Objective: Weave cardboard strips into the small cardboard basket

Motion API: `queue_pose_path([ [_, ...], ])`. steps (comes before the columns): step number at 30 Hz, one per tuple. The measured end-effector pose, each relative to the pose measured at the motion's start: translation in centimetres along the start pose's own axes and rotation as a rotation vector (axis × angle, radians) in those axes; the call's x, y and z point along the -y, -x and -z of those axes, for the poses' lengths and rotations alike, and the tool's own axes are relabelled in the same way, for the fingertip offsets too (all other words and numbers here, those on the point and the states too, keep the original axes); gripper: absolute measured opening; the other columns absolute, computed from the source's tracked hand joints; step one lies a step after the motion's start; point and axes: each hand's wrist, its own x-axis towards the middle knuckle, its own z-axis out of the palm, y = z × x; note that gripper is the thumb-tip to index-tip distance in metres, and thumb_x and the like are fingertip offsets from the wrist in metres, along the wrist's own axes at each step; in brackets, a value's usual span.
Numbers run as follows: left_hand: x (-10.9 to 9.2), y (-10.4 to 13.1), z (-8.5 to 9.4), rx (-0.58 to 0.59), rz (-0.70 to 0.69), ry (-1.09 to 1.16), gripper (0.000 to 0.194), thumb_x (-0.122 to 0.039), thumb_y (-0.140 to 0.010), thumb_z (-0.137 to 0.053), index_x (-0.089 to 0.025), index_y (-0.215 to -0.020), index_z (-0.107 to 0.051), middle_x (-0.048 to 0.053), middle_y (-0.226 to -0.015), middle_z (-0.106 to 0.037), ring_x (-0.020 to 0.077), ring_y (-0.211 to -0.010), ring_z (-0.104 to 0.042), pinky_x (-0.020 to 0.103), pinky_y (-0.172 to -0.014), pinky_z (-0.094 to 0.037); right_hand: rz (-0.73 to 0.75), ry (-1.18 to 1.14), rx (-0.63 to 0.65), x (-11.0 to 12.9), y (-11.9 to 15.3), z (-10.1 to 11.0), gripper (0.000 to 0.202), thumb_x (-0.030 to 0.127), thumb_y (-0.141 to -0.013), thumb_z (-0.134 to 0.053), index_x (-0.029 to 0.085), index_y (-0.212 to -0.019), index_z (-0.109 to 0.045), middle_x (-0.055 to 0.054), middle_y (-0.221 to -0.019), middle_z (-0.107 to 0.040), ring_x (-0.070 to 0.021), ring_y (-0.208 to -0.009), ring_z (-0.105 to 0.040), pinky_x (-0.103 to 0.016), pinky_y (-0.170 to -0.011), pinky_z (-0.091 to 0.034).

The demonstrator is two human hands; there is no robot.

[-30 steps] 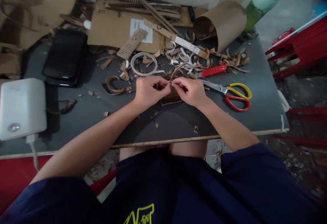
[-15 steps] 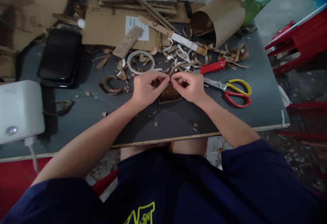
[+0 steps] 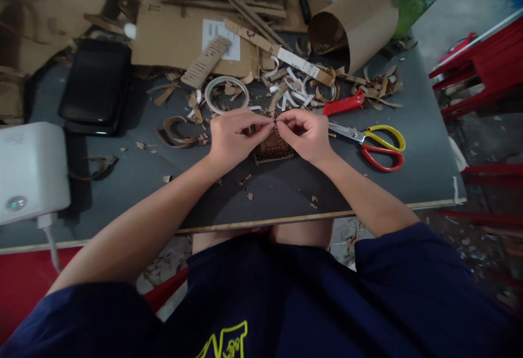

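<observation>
Over a small square cardboard piece with ridged edges [image 3: 274, 153], my left hand [image 3: 237, 134] and my right hand [image 3: 306, 134] meet fingertip to fingertip. Both hands are pinched closed. Whatever lies between the fingertips is too small to make out; it may be part of a brown strip behind them. The cardboard piece lies flat on the dark table [image 3: 212, 200], partly covered by my fingers. Scissors with one yellow and one red handle [image 3: 363, 137] rest right of my right hand. Beside them is a red-handled tool [image 3: 343, 103], its other end hidden behind that hand.
A tape roll [image 3: 208, 96], paper curls and cardboard scraps lie beyond my hands. Flat cardboard [image 3: 163, 31] and a cardboard tube [image 3: 363, 28] are at the back, near a green bottle [image 3: 412, 12]. A black case [image 3: 96, 85] and a white device [image 3: 32, 173] stand left.
The view has shifted slightly. Both hands keep their pinch over the cardboard piece, my fingertips a little farther apart and more of the piece showing beneath them.
</observation>
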Motion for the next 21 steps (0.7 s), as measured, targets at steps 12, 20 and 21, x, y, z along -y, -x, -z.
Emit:
queue_pose_path([
  [12, 0.14, 0.24, -0.22, 0.02, -0.025, -0.068, 0.016, -0.032, -0.092, -0.068, -0.02, -0.087, -0.079, 0.001, -0.074, -0.077, 0.0096, -0.061, -0.067, 0.021, -0.06, -0.052, 0.017, -0.024, 0.118, -0.14, -0.11, 0.24, 0.025, 0.036, -0.095, -0.058, 0.014, -0.089, -0.069, 0.005, -0.054, -0.056, -0.0057, -0.046, -0.048, -0.021, -0.05, -0.036],
  [20, 0.01, 0.3, -0.28, 0.0, -0.05, -0.137, 0.017, -0.032, -0.093, -0.066, -0.021, -0.088, -0.078, 0.0, -0.071, -0.075, 0.0116, -0.065, -0.069, 0.024, -0.067, -0.054, 0.037, 0.031, 0.057, 0.09, 0.0, 0.16, 0.026, 0.037, -0.094, -0.059, 0.015, -0.085, -0.069, 0.007, -0.052, -0.052, -0.0053, -0.047, -0.044, -0.021, -0.052, -0.036],
  [21, 0.01, 0.3, -0.32, -0.003, -0.043, -0.148, 0.018, -0.031, -0.093, -0.064, -0.021, -0.088, -0.078, 0.0, -0.071, -0.075, 0.0114, -0.065, -0.068, 0.024, -0.067, -0.054, 0.036, 0.04, 0.051, 0.15, 0.02, 0.13, 0.026, 0.037, -0.094, -0.06, 0.015, -0.085, -0.069, 0.007, -0.052, -0.052, -0.0052, -0.046, -0.043, -0.021, -0.051, -0.035],
])
